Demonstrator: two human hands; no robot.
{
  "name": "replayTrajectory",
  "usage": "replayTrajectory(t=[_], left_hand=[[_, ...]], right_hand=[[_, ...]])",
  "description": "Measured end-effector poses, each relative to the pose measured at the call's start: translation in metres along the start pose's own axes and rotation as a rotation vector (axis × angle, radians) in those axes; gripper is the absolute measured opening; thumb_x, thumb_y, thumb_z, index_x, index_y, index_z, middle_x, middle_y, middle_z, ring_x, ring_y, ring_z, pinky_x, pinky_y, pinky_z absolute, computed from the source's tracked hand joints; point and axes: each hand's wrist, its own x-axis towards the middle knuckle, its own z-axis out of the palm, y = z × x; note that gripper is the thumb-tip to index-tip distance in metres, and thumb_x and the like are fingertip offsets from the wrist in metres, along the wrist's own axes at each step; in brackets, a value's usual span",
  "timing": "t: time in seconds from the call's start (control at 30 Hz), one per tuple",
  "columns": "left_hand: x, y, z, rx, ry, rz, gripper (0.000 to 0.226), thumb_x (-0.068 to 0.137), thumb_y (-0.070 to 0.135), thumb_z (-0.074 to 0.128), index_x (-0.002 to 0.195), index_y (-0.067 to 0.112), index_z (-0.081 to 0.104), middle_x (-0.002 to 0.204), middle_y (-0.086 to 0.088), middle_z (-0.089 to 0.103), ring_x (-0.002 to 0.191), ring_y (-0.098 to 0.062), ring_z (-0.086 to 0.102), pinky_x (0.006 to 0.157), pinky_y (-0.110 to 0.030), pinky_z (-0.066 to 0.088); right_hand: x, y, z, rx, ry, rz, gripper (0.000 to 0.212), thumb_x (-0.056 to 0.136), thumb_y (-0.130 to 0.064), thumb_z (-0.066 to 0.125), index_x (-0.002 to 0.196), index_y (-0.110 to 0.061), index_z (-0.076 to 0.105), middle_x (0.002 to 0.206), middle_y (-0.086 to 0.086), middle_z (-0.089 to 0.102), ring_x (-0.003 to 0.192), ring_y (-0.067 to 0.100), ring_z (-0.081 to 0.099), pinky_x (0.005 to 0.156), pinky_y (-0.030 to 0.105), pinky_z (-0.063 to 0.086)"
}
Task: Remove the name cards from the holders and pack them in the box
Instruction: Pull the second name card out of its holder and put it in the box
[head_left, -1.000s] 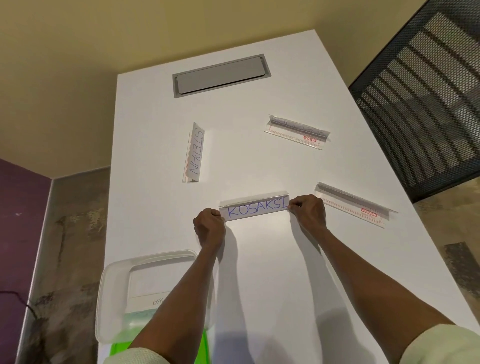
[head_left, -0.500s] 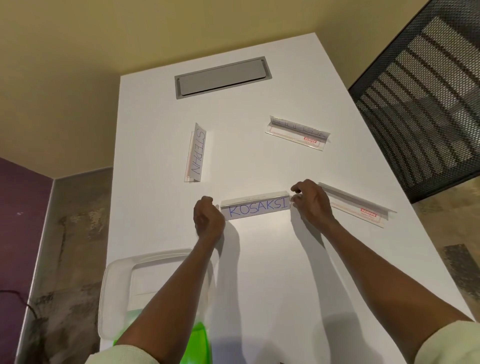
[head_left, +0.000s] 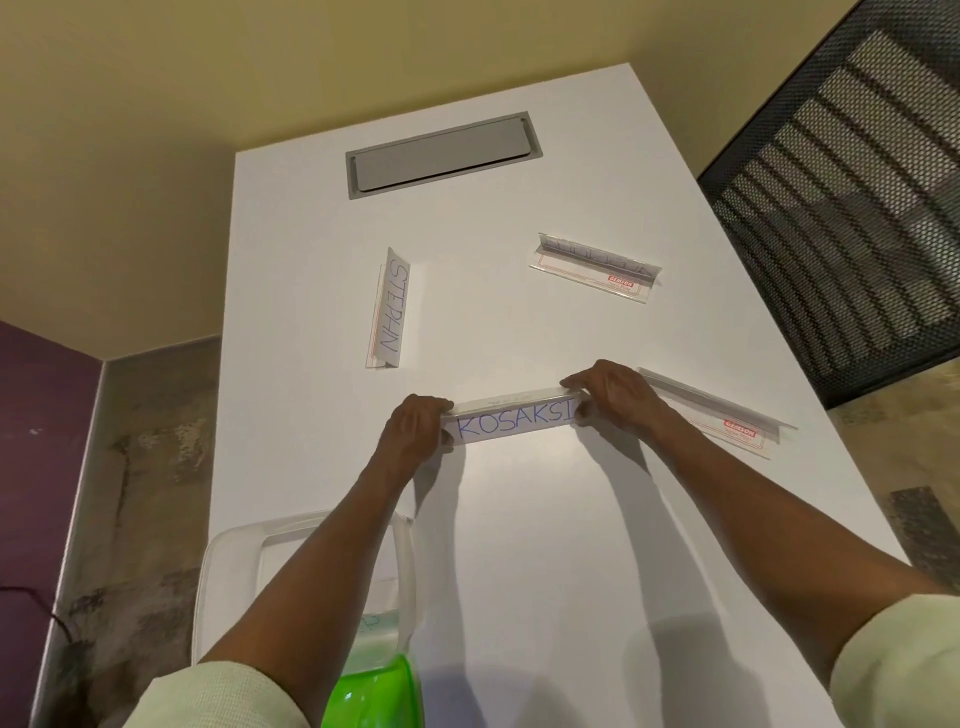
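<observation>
**Two hands held the KOSAKSI holder**

The left hand (head_left: 415, 428) gripped one end of the KOSAKSI holder (head_left: 511, 418) and the right hand (head_left: 610, 392) gripped the other end. The holder sat in the middle of the white table (head_left: 545, 545), with its name card inside. The clear box (head_left: 228, 561) sat at 7 o'clock from it. The STEPHN holder (head_left: 390, 309) stood at 11 o'clock.

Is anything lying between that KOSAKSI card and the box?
Nothing on the table does; only the person's own left forearm crosses above the box, and the KOSAKSI card sits in its holder.
</observation>
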Motion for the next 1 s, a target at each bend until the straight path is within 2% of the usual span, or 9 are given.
replayTrajectory(t=[0.2,0.37,0.47,0.57,0.7,0.77,0.87,1.0], left_hand=[[0.003,0.001,0.003,-0.033,0.034,0.003,0.037,0.075,0.008,0.070,0.112,0.007,0.069,0.111,-0.018,0.069,0.109,-0.034,0.058,0.090,-0.038,0.047],[0.002,0.003,0.003,0.073,0.035,0.027,0.037,0.082,0.012,0.066,0.119,0.010,0.066,0.113,-0.017,0.068,0.110,-0.032,0.057,0.088,-0.038,0.047],[0.003,0.006,0.003,0.114,0.024,0.032,0.036,0.084,0.012,0.063,0.120,0.009,0.065,0.113,-0.017,0.067,0.110,-0.031,0.057,0.087,-0.037,0.048],[0.003,0.006,0.003,0.121,0.018,0.018,0.037,0.086,0.013,0.061,0.124,0.012,0.064,0.117,-0.014,0.067,0.113,-0.031,0.056,0.089,-0.037,0.046],[0.000,0.002,0.001,0.106,0.011,0.015,0.038,0.089,0.014,0.060,0.126,0.014,0.062,0.120,-0.012,0.066,0.116,-0.029,0.055,0.091,-0.035,0.043],[-0.001,0.002,-0.001,0.110,0.000,0.011,0.040,0.087,0.014,0.064,0.127,0.013,0.062,0.122,-0.013,0.065,0.117,-0.030,0.054,0.093,-0.037,0.043],[-0.004,0.000,-0.009,0.107,0.000,-0.007,0.043,0.085,0.016,0.066,0.128,0.014,0.061,0.124,-0.012,0.064,0.119,-0.028,0.053,0.094,-0.036,0.041],[-0.012,-0.001,-0.023,0.079,0.020,-0.004,0.044,0.083,0.016,0.069,0.127,0.013,0.062,0.127,-0.011,0.063,0.122,-0.028,0.050,0.097,-0.034,0.039]], right_hand=[[-0.002,-0.004,0.002,0.067,0.042,0.006,0.047,0.082,-0.016,0.071,0.128,-0.017,0.060,0.110,0.014,0.064,0.112,0.026,0.053,0.090,0.031,0.039],[-0.002,-0.006,0.003,0.090,0.044,-0.002,0.037,0.083,-0.011,0.067,0.120,-0.013,0.066,0.106,0.015,0.067,0.105,0.029,0.056,0.085,0.034,0.040],[-0.004,-0.005,0.006,0.063,0.080,-0.023,0.034,0.083,-0.010,0.065,0.117,-0.012,0.068,0.102,0.015,0.067,0.099,0.030,0.057,0.077,0.026,0.034],[-0.003,-0.007,0.007,0.041,0.078,-0.004,0.034,0.081,-0.010,0.066,0.115,-0.014,0.070,0.098,0.016,0.069,0.096,0.030,0.060,0.074,0.026,0.033],[0.000,-0.010,0.005,0.036,0.054,0.011,0.029,0.084,-0.013,0.063,0.112,-0.014,0.072,0.098,0.014,0.071,0.096,0.030,0.061,0.073,0.026,0.033],[-0.002,-0.013,0.003,-0.005,0.041,-0.001,0.027,0.085,-0.015,0.062,0.110,-0.013,0.071,0.100,0.013,0.071,0.097,0.031,0.063,0.075,0.028,0.038],[-0.005,-0.017,-0.001,-0.007,0.088,-0.055,0.030,0.084,-0.013,0.066,0.114,-0.009,0.070,0.107,0.013,0.071,0.102,0.031,0.061,0.081,0.031,0.041],[-0.010,-0.030,-0.015,-0.044,0.069,-0.052,0.035,0.083,-0.021,0.070,0.117,-0.014,0.068,0.114,0.009,0.069,0.109,0.029,0.057,0.083,0.032,0.040]])
